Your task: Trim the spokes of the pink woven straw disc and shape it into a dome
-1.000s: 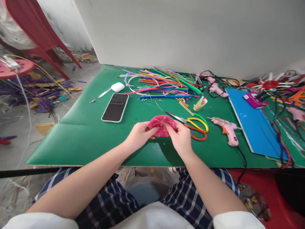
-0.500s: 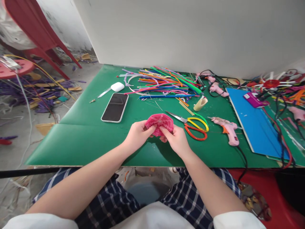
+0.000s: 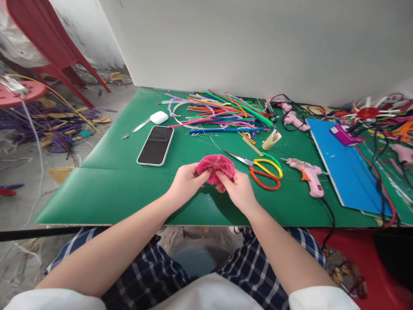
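Observation:
Between my hands is a round pink woven disc [image 3: 215, 164] with ridged rings, held above the near part of the table. My left hand [image 3: 190, 180] grips its left side, thumb pressed on the face. On the right side my right hand [image 3: 239, 186] pinches it the same way, the thumbs close together near the middle. Most of the other fingers are hidden behind the disc. Just right of it lie scissors [image 3: 253, 163] with one yellow and one orange-red handle. Farther right a pink glue gun [image 3: 311, 176] rests on its side.
A heap of coloured pipe cleaners [image 3: 222, 113] lies at the back of the green table [image 3: 122, 189]. On the left are a phone [image 3: 155, 145] and a white earbud case [image 3: 159, 117]. A beige tube [image 3: 271, 140] stands behind the scissors. A blue board [image 3: 345, 168] and cables occupy the right.
The pink disc has tilted very slightly in my hands. Both hands keep their hold, and everything on the table stays where it was.

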`<state>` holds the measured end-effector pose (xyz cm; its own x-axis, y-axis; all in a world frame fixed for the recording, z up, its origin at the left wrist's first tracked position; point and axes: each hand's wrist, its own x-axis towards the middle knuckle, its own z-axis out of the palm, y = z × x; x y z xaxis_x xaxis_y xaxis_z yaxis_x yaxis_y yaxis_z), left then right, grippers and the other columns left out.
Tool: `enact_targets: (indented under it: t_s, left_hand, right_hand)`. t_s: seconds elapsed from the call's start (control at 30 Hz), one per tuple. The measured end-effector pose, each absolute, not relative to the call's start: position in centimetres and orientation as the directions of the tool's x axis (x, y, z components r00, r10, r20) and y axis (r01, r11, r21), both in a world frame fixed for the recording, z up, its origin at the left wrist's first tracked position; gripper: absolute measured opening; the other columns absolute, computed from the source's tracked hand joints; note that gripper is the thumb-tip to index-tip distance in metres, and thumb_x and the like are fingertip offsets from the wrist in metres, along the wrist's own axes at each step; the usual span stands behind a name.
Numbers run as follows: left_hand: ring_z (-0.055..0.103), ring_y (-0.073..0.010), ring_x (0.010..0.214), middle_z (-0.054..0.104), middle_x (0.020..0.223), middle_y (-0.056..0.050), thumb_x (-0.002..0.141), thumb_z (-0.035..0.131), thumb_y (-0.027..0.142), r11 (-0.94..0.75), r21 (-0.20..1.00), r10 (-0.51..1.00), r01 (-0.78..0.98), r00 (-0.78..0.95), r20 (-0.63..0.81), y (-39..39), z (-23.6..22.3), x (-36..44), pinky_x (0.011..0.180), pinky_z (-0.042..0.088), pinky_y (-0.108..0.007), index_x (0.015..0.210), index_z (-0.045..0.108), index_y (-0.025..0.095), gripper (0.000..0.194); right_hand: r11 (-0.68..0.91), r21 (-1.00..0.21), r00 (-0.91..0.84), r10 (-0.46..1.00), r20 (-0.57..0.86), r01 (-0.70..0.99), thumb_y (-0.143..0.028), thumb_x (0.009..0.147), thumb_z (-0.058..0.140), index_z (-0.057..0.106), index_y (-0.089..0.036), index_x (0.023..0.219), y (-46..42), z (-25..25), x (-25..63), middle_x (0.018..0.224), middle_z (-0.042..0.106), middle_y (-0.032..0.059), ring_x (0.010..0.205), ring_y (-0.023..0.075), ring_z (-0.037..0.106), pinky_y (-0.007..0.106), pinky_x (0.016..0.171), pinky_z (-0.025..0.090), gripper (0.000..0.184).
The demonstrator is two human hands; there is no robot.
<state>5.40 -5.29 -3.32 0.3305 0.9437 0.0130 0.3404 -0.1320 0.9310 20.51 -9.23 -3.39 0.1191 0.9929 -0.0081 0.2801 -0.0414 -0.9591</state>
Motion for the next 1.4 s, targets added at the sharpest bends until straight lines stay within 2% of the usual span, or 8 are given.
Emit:
enact_targets:
  t_s: [0.2,0.4,0.53,0.73,1.0,1.17,1.33,1.4]
  left_hand:
    - [0.062,-0.0153,0.068,0.069,0.077,0.000,0.082,0.046,0.035,-0.243,0.879,0.915,0.410,0.397,0.068,-5.4,-2.6,5.3,0.062,0.047,-0.023,0.091,0.067,0.019,0.028]
    - [0.056,-0.0132,0.062,0.066,0.069,0.001,0.085,0.042,0.046,-0.326,0.809,0.908,0.489,0.402,0.123,-5.8,-2.3,5.4,0.057,0.041,-0.021,0.091,0.067,0.018,0.038]
    - [0.053,-0.0121,0.054,0.063,0.062,0.001,0.083,0.044,0.047,-0.335,0.789,0.900,0.514,0.423,0.106,-5.9,-2.3,5.4,0.051,0.039,-0.021,0.088,0.067,0.016,0.038]
    - [0.059,-0.0140,0.066,0.068,0.076,0.000,0.087,0.039,0.039,-0.345,0.824,0.886,0.450,0.445,0.128,-5.8,-2.4,5.3,0.061,0.044,-0.022,0.093,0.066,0.018,0.035]
    - [0.054,-0.0109,0.059,0.063,0.066,0.001,0.088,0.038,0.034,-0.373,0.795,0.875,0.479,0.467,0.129,-5.6,-2.7,5.2,0.056,0.040,-0.020,0.076,0.061,0.015,0.033]
    - [0.044,-0.0089,0.050,0.054,0.054,0.003,0.084,0.041,0.037,-0.380,0.751,0.883,0.540,0.452,0.122,-5.4,-2.3,5.1,0.049,0.033,-0.020,0.064,0.059,0.014,0.036]
    - [0.042,-0.0088,0.051,0.055,0.058,0.003,0.083,0.045,0.042,-0.391,0.776,0.858,0.495,0.501,0.112,-5.2,-1.8,4.7,0.049,0.033,-0.020,0.080,0.064,0.015,0.034]
    - [0.043,-0.0092,0.054,0.054,0.059,0.003,0.085,0.042,0.039,-0.391,0.774,0.856,0.498,0.505,0.107,-5.1,-1.9,4.7,0.052,0.034,-0.020,0.077,0.062,0.015,0.033]
  right_hand:
    - [0.066,-0.910,0.111,0.986,0.121,0.409,-0.044,0.080,0.053,0.066,-0.019,0.093,-9.1,-3.4,21.0,0.071,0.070,0.0030,0.066,0.0191,0.065,0.030,0.061,0.051,0.030]
    - [0.117,-0.892,0.107,0.978,0.181,0.436,-0.037,0.084,0.050,0.067,-0.019,0.095,-9.3,-2.9,21.0,0.086,0.071,0.0045,0.080,0.0204,0.065,0.030,0.071,0.049,0.027]
    - [0.106,-0.893,0.109,0.979,0.170,0.437,-0.035,0.084,0.049,0.067,-0.019,0.096,-9.3,-2.8,21.0,0.086,0.071,0.0043,0.080,0.0206,0.065,0.030,0.070,0.049,0.027]
    - [0.111,-0.883,0.119,0.976,0.184,0.456,-0.035,0.084,0.050,0.067,-0.016,0.092,-9.4,-2.8,20.9,0.081,0.071,0.0050,0.075,0.0203,0.065,0.028,0.067,0.048,0.027]
    - [0.126,-0.857,0.117,0.970,0.211,0.500,-0.036,0.084,0.049,0.068,-0.016,0.085,-9.3,-3.5,20.9,0.071,0.070,0.0037,0.066,0.0194,0.064,0.027,0.059,0.046,0.027]
    - [0.146,-0.859,0.085,0.973,0.214,0.491,-0.035,0.085,0.048,0.068,-0.017,0.090,-9.3,-3.3,21.1,0.077,0.071,0.0037,0.070,0.0199,0.065,0.027,0.062,0.048,0.027]
    - [0.155,-0.845,0.050,0.976,0.210,0.512,-0.035,0.086,0.046,0.067,-0.018,0.093,-9.3,-3.0,21.3,0.079,0.070,0.0043,0.071,0.0197,0.064,0.028,0.064,0.048,0.028]
    - [0.155,-0.835,0.060,0.974,0.219,0.528,-0.035,0.086,0.047,0.067,-0.017,0.091,-9.3,-3.0,21.4,0.076,0.070,0.0040,0.068,0.0191,0.063,0.028,0.062,0.047,0.028]
